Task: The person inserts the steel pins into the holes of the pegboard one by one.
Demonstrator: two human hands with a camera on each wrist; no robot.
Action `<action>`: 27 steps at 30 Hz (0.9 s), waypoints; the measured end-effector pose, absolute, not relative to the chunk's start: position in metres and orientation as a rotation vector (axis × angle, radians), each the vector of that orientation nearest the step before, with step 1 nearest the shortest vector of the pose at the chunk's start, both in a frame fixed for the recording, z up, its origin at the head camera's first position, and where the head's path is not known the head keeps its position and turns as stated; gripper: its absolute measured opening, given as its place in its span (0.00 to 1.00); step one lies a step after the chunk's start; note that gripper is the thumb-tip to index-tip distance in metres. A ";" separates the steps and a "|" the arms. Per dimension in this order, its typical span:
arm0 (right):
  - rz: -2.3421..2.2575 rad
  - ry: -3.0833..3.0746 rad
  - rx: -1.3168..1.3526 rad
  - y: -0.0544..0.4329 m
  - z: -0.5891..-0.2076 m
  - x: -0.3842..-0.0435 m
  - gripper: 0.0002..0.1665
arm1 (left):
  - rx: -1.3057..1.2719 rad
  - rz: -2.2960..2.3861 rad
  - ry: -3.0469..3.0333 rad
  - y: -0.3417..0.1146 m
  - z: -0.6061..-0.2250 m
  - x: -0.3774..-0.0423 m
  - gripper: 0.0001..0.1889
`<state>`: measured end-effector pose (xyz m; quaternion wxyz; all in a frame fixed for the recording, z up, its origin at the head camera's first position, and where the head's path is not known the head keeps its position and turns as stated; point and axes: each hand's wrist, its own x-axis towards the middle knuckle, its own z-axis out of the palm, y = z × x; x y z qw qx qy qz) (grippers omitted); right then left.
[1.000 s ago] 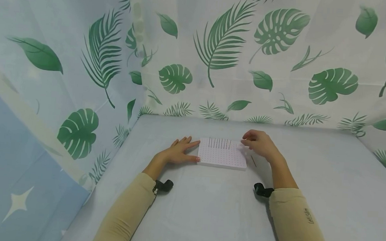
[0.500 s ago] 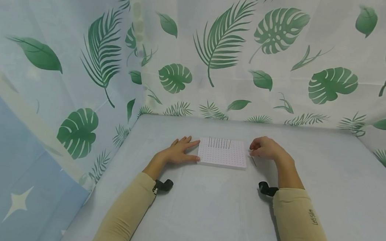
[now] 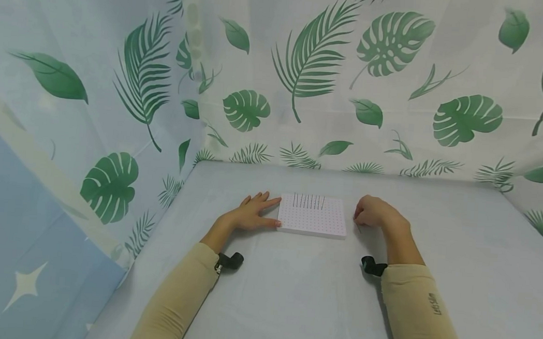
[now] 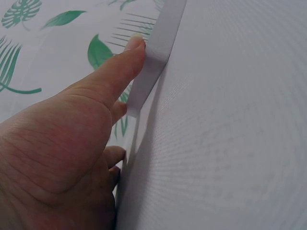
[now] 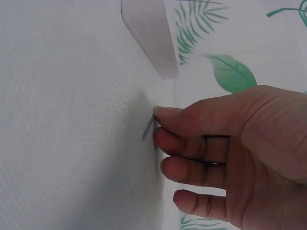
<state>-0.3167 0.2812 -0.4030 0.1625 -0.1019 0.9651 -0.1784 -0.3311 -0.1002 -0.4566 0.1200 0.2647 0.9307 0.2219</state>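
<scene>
A white board dotted with small pinkish marks lies flat on the table. Several thin dark sticks stand upright in a row along its far side. My left hand has its fingers spread, and its thumb and forefinger touch the board's left edge; in the left wrist view the thumb lies against the board's side. Off the board's right side, my right hand is low at the table, thumb and forefinger pinching a thin dark stick. Part of that stick is hidden by the fingertips.
The table has a pale cover. A leaf-printed curtain hangs behind it, and another cloth with blue and stars hangs at the left. Each wrist carries a black camera.
My right hand has moved from the board's far right corner, right and down to the stick lying on the table, and now pinches it. The left hand and board stay put.
</scene>
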 end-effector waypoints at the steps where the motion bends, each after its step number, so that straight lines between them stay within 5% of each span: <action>1: -0.497 2.753 -0.286 0.280 -0.403 -0.316 0.08 | 0.774 0.647 2.719 -0.100 -0.456 -0.331 0.46; 18: -0.432 2.728 -0.288 0.271 -0.405 -0.309 0.16 | 0.774 0.661 2.709 -0.101 -0.455 -0.329 0.46; 27: -0.602 2.813 -0.341 0.272 -0.407 -0.314 0.10 | 0.782 0.664 2.711 -0.102 -0.457 -0.331 0.46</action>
